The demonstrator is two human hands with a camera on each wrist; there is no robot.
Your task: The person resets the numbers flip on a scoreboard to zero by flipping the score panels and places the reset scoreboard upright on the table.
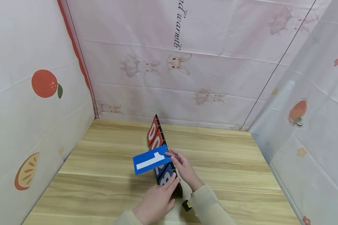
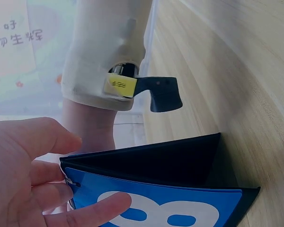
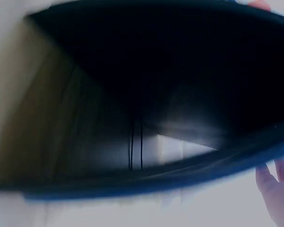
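A black tent-shaped flip scoreboard (image 1: 181, 190) stands on the table, with red 0 cards (image 1: 152, 132) at its far end and blue cards at its near end. One blue card with a white 1 (image 1: 149, 161) sticks out, lifted from the others. My right hand (image 1: 184, 167) pinches that card by its ringed edge. At the near end, my left hand (image 1: 157, 200) holds the scoreboard's top edge, one finger lying across the blue 8 card (image 2: 156, 208). The right wrist view is mostly the scoreboard's dark hollow inside, with my right fingers (image 3: 278, 182) at the edge.
The wood-grain table (image 1: 219, 150) reaches to fabric walls at the back and on both sides. A black clip-like device with a yellow label (image 2: 123, 86) sits at the right sleeve (image 2: 99, 56), close to the scoreboard's near end.
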